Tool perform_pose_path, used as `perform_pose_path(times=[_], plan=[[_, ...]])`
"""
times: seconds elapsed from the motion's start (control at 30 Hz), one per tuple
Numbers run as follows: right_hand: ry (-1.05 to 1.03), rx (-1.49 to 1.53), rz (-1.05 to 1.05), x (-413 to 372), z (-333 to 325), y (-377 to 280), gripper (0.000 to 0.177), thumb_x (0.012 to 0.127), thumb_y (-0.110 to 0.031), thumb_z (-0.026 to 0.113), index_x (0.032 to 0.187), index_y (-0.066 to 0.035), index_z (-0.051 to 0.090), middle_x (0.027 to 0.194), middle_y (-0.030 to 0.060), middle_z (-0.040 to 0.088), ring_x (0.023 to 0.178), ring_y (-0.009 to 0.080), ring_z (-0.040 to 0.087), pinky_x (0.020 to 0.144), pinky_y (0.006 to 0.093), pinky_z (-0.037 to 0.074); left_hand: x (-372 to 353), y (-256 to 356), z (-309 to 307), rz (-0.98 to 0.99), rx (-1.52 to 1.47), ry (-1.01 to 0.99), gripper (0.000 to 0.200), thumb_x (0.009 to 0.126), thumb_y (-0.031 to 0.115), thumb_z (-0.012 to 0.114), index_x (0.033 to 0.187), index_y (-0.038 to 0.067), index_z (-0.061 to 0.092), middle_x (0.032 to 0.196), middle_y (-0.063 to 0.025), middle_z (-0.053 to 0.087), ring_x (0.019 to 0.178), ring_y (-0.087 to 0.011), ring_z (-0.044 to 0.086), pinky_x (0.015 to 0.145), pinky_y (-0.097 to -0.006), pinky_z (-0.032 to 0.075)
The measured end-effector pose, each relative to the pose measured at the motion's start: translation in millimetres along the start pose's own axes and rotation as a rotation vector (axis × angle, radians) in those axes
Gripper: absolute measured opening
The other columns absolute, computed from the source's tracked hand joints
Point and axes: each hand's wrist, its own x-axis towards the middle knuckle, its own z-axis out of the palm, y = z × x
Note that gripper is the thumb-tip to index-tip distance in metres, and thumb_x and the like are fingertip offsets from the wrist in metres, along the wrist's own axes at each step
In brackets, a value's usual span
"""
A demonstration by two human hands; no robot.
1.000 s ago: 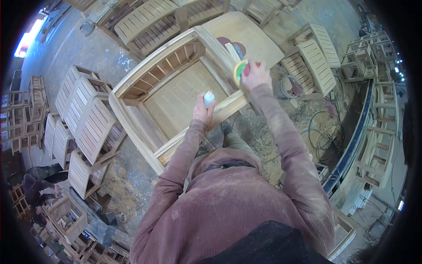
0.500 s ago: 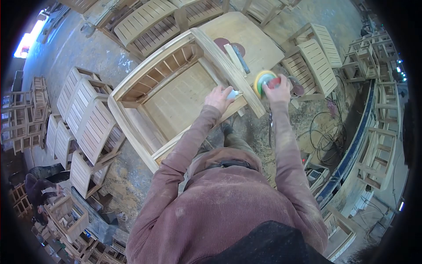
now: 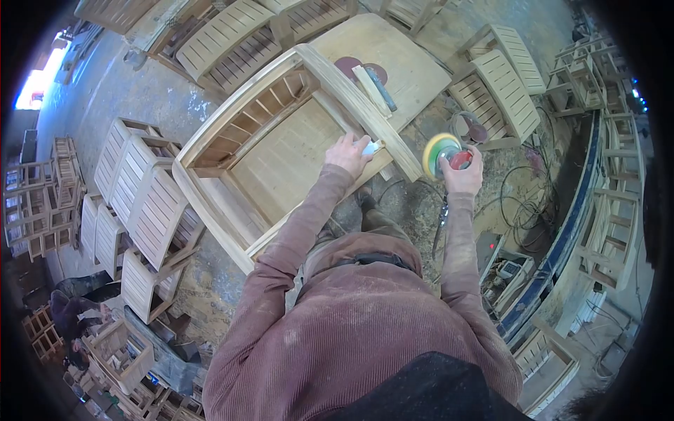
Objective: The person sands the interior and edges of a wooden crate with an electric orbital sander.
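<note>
My left hand (image 3: 346, 154) is closed round a small white and light-blue bottle (image 3: 371, 148), its tip by the near right corner of a wooden chair frame (image 3: 309, 140). To the right of the frame, my right hand (image 3: 463, 172) grips a round sander (image 3: 444, 156) with a red body and a yellow-green pad, held on its side and apart from the wood. A cable or hose hangs below the sander. Dark red sanding discs (image 3: 347, 67), a pale wood strip (image 3: 371, 91) and a blue-grey strip (image 3: 381, 89) lie on a board (image 3: 414, 70) beyond the frame.
Slatted wooden chairs stand at the left (image 3: 158, 210), at the top (image 3: 228, 45) and at the right (image 3: 498, 91). Coiled cables (image 3: 523, 203) lie on the dusty floor near a long blue rail (image 3: 562, 245). A crouched person (image 3: 67, 316) is at the lower left.
My right hand has moved right and slightly toward me with the sander, away from the frame. The sander's pad has turned more toward the camera. My left hand has barely moved.
</note>
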Motion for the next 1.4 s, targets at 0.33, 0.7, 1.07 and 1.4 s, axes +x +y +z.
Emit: perform_pose_path(times=[0.33, 0.7, 1.07, 1.4], plan=[[-0.333, -0.123, -0.085, -2, 17, -78, 0.058, 0.066, -0.029, 0.072, 0.118, -0.021, 0.047, 0.112, 0.0106, 0.048, 0.098, 0.0308, 0.057, 0.082, 0.0407, 0.05, -20, -31, 12, -0.075, -0.448, 0.196, 0.039, 0.077, 0.027, 0.068, 0.111, 0.012, 0.057, 0.102, -0.0107, 0.058, 0.095, -0.0279, 0.058, 0.079, -0.0389, 0.048], [-0.396, -0.243, -0.352, 21, 82, -148, 0.035, 0.079, -0.025, 0.057, 0.112, -0.017, 0.048, 0.109, 0.0198, 0.047, 0.089, 0.0415, 0.058, 0.079, 0.0472, 0.05, -132, -139, -44, -0.617, -0.711, 0.883, 0.04, 0.082, 0.01, 0.063, 0.114, 0.005, 0.041, 0.103, -0.0075, 0.054, 0.092, -0.0158, 0.054, 0.081, -0.028, 0.044], [-0.322, -0.278, -0.547, 3, 75, -136, 0.032, 0.079, -0.026, 0.058, 0.107, -0.015, 0.049, 0.106, 0.0173, 0.05, 0.084, 0.0414, 0.06, 0.071, 0.0478, 0.051, -206, -266, -67, -0.403, -0.646, 0.997, 0.037, 0.085, 0.004, 0.058, 0.118, 0.004, 0.042, 0.114, -0.0108, 0.055, 0.099, -0.0165, 0.052, 0.087, -0.0288, 0.042], [-0.326, -0.305, -0.543, 16, 85, -139, 0.04, 0.076, -0.032, 0.061, 0.11, -0.016, 0.046, 0.105, 0.0196, 0.05, 0.085, 0.0407, 0.06, 0.072, 0.0474, 0.051, -207, -265, -59, -0.427, -0.63, 1.043, 0.037, 0.085, 0.003, 0.058, 0.118, 0.003, 0.041, 0.116, -0.0125, 0.055, 0.101, -0.0172, 0.052, 0.091, -0.0302, 0.042]])
